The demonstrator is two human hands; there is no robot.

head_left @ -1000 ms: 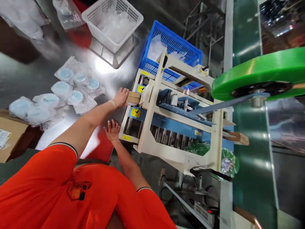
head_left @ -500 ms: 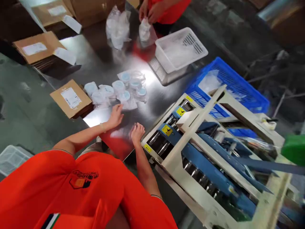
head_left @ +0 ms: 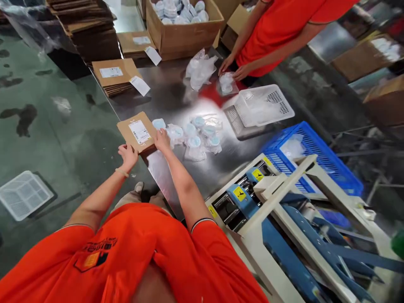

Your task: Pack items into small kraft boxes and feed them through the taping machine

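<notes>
At the table's left edge lies a small stack of flat cardboard boxes [head_left: 125,131], the top one bearing a white printed label. My left hand [head_left: 128,156] pinches the near-left edge of the top box, thumb and fingers closed on it. On the opposite side, my right hand [head_left: 162,141] grips the right edge with bent fingers; some fingertips are hidden. Just beyond that hand, several wrapped round tubs with pale blue lids [head_left: 193,141] lie in clear plastic bags on the metal table [head_left: 164,105].
Right of me stands a machine with rollers and blue guides [head_left: 240,193], beside a blue crate [head_left: 328,155]. A white basket [head_left: 285,105] sits farther back. Across the table, a co-worker's hands [head_left: 241,72] handle a bagged item. A large carton [head_left: 186,40] holds many tubs.
Both hands have moved left and forward from the bare table by the machine to the cardboard stack, and they now hold its edges. The view has shifted left.
</notes>
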